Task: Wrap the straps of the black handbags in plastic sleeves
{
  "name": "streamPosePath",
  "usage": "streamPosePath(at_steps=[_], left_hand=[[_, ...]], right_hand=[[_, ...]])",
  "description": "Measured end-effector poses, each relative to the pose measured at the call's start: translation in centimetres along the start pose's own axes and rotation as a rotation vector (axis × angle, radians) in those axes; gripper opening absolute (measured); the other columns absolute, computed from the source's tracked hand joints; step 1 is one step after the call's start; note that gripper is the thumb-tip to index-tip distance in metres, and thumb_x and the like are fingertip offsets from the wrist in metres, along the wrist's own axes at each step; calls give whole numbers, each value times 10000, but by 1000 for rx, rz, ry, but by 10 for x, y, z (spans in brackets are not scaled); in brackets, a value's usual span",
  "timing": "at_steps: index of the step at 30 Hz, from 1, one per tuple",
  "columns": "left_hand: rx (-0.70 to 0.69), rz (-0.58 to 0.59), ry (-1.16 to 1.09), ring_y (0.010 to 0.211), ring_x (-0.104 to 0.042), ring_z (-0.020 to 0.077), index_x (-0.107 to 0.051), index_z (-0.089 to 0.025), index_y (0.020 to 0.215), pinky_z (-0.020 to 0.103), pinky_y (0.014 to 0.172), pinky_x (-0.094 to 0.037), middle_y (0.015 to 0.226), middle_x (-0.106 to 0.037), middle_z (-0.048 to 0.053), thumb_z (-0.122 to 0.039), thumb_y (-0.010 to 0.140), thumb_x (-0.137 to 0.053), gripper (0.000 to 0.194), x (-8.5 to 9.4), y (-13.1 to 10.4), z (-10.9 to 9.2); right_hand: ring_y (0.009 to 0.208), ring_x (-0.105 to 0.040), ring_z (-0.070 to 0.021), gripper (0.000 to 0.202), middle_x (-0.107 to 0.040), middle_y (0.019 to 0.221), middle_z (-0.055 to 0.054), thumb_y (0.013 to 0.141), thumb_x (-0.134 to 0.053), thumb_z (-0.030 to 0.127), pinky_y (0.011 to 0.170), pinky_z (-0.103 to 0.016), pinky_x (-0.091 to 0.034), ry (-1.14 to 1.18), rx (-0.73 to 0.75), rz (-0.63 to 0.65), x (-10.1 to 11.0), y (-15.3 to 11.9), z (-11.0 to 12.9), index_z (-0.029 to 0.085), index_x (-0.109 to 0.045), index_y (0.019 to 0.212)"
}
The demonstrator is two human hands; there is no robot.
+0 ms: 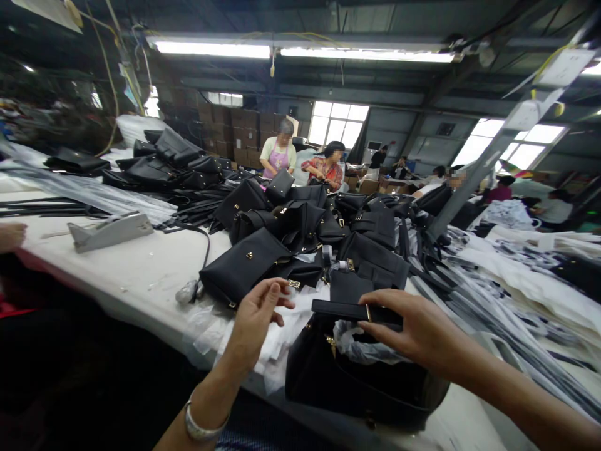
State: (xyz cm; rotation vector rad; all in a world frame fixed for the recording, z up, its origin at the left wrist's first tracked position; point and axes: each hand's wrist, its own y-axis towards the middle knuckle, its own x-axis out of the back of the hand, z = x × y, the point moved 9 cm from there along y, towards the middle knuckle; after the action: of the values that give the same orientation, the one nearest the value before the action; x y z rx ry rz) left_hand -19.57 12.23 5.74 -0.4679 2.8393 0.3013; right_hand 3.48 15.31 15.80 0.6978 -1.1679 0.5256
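Note:
My right hand (pixel 413 322) grips the black handle (pixel 338 308) of a handbag, thumb below and fingers above, close to a gold metal band. The black handbag (pixel 328 382) under it gapes open at the table's front edge, with clear plastic wrap (pixel 361 344) and a small gold fitting at its mouth. To the left, my left hand (pixel 256 316) is raised with its fingers loosely curled and apart, and I make out nothing held in it. Behind its fingertips lies another black handbag (pixel 248 260) with gold hardware. White tissue and plastic (pixel 272 344) spread between the hands.
A large heap of black handbags (pixel 300 219) covers the table's middle. A grey tape dispenser (pixel 110 232) and black straps stand on the white table (pixel 154 269) at left. Another person's hand (pixel 12 237) shows at the left edge. Two people (pixel 279 156) work across the table.

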Motion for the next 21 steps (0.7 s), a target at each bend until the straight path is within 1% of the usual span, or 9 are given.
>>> streamPosePath(at_steps=[2,3,5,6,8,11,14,16,21], left_hand=[[-77,159,188,767,-635,168,-645,-199,1166,200,497,-425,1039,-683,80,-541,921,-554,430,-26,-7,-10],[-124,216,289,750,-621,165,-667,-200,1134,208,516,-417,1002,-690,70,-522,918,-567,401,-39,-10,-16],[-189,257,438,702,-581,150,-719,-185,968,221,571,-405,849,-687,39,-455,894,-629,295,-52,-14,-25],[-198,244,466,683,-562,144,-724,-178,895,225,592,-400,794,-675,28,-429,883,-650,261,-51,-13,-27],[-169,188,439,657,-531,135,-717,-170,841,230,605,-393,749,-651,16,-422,867,-668,258,-36,-8,-28],[-91,27,333,648,-490,129,-705,-156,830,217,582,-373,709,-598,4,-462,807,-723,307,12,2,-19],[0,-108,214,591,-410,99,-698,-145,858,187,529,-334,645,-519,-26,-504,761,-765,378,58,3,-2],[53,-139,132,565,-371,83,-695,-140,870,167,500,-316,618,-483,-43,-521,731,-792,417,75,2,10],[104,-272,-72,570,-399,61,-691,-145,857,120,492,-358,647,-520,-52,-491,569,-906,499,99,-1,21]], right_hand=[[992,-667,-274,241,-725,1055,-51,878,-680,331,840,-403,-533,-9,48,-24,1,3,9,254,-675,1106],[1019,-660,-281,239,-728,1049,-47,870,-689,321,860,-407,-529,-20,72,-32,2,5,14,260,-678,1101],[1063,-648,-300,237,-738,1025,-44,857,-701,309,904,-425,-513,-47,103,-39,6,7,20,266,-687,1089],[1080,-643,-310,237,-741,1013,-45,852,-703,307,924,-436,-504,-58,102,-34,7,8,21,264,-691,1084],[1056,-652,-315,230,-742,992,-50,847,-701,310,912,-438,-506,-62,65,-9,10,8,16,256,-699,1071],[939,-676,-285,225,-735,969,-60,839,-694,320,819,-392,-526,-26,-10,8,14,5,3,236,-707,1047],[871,-677,-240,231,-732,964,-44,839,-697,326,773,-337,-511,64,-51,11,13,3,-7,227,-698,1048],[869,-672,-220,234,-727,958,-20,837,-712,339,776,-310,-499,152,-61,25,10,3,-9,231,-685,1042],[865,-654,-189,194,-697,922,-9,846,-708,340,789,-270,-503,363,-12,70,2,5,-4,202,-637,961]])
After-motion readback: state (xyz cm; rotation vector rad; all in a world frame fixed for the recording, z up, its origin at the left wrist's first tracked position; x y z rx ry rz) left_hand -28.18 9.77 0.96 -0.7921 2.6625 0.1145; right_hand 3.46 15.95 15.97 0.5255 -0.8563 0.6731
